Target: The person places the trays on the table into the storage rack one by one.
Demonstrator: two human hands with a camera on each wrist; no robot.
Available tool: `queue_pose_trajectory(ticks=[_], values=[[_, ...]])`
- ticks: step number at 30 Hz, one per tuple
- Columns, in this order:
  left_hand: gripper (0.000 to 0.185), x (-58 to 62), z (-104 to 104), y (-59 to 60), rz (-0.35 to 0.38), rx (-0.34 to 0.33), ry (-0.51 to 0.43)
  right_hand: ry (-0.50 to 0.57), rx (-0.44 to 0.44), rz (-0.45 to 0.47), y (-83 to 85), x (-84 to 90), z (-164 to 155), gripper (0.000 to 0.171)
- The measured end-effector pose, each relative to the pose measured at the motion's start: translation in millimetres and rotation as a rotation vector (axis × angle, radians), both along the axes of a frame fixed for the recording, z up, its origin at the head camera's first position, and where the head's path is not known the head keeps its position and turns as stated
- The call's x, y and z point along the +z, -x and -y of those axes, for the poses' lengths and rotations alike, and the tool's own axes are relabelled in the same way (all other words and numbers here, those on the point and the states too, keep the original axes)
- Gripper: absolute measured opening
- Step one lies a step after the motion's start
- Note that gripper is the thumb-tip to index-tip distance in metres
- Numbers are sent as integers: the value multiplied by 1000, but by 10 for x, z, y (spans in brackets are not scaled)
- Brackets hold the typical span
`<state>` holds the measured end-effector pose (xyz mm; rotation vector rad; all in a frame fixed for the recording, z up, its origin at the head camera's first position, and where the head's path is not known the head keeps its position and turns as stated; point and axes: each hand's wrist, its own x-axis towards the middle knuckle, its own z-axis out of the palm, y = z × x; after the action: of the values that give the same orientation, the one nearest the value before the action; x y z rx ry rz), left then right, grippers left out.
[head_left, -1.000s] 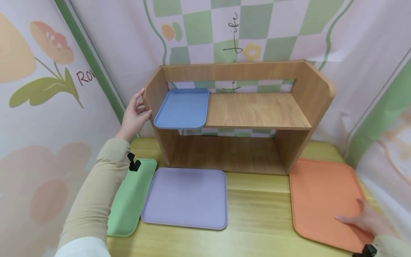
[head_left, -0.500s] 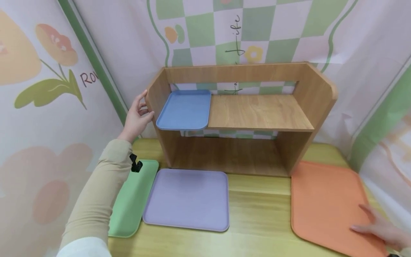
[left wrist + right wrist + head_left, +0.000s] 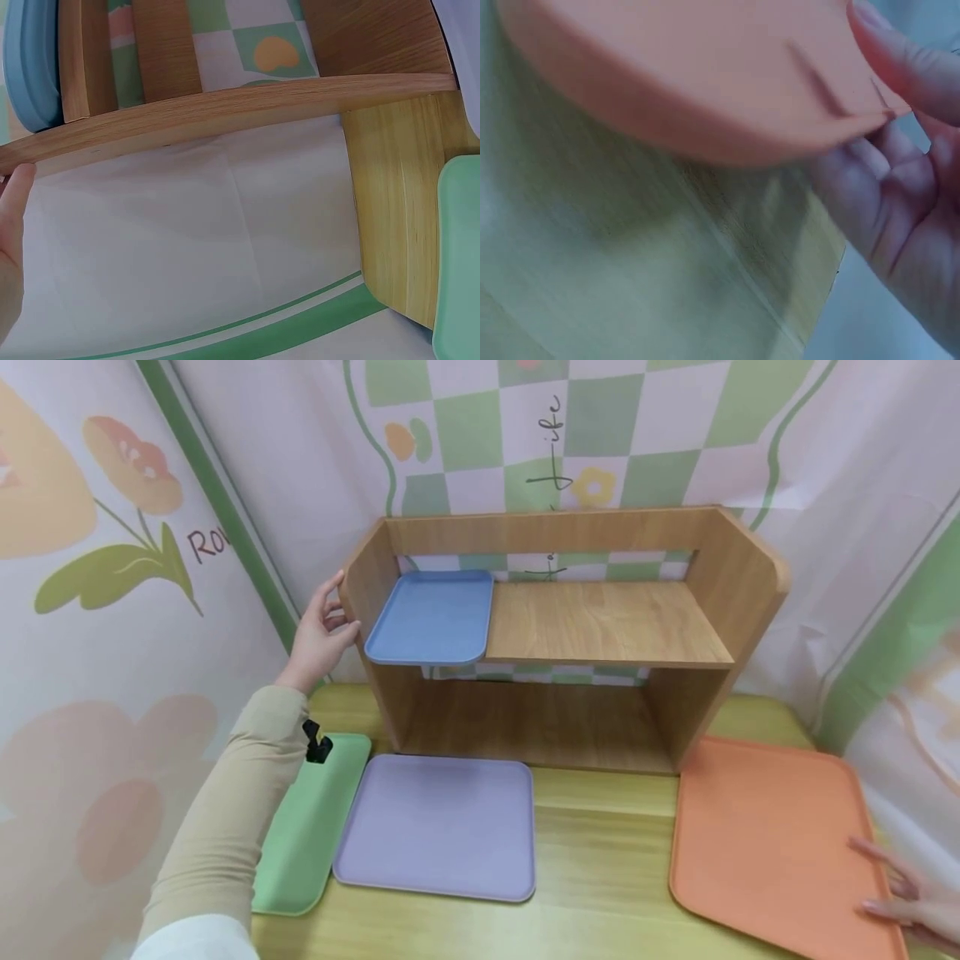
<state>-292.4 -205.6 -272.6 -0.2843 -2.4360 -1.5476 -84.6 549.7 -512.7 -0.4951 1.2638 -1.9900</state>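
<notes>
Orange tray lies flat on desk right of shelf, right hand pinching its near right edge, left hand relaxed against shelf's side; tray looks light, stiff, smooth, best gripped by the rim.

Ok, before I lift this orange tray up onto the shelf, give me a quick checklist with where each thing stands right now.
1. Right hand has the orange tray: ok, thumb above and fingers below its right edge in the right wrist view.
2. Tray edge off the table: ok at that edge; the far side cannot be told.
3. Left hand steadies the wooden shelf: ok, it rests on the left side panel.
4. Free room on the shelf board: ok, bare beside the blue tray.
5. Orange tray fits that room: cannot tell.
6. Purple tray and green tray out of the way: ok, both lie to the left.
</notes>
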Motion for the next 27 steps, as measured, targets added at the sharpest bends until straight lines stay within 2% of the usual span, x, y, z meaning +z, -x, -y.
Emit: queue_pose_trajectory(ticks=[4, 7, 12, 15, 20, 23, 26, 27], values=[[77, -22, -3, 11, -1, -7, -13, 97, -64, -185, -11, -57, 2, 87], [77, -26, 0, 12, 0, -6, -18, 116, -137, -283, -18, -43, 35, 87], [77, -10, 4, -4, -4, -2, -12, 35, -217, -245, -58, 81, 105, 83], [77, 6, 10, -5, -4, -4, -24, 12, -235, -204, -55, 153, 174, 81], [77, 19, 12, 1, -3, -10, -26, -85, -365, -261, -44, 205, 281, 79], [77, 17, 8, 4, 1, -17, -28, -33, -400, -278, -44, 210, 306, 77], [77, 13, 10, 6, 5, -14, -22, 109, -343, -236, -45, 196, 335, 75], [77, 12, 13, 9, 4, -12, -19, 124, -329, -228, -49, 189, 355, 75]])
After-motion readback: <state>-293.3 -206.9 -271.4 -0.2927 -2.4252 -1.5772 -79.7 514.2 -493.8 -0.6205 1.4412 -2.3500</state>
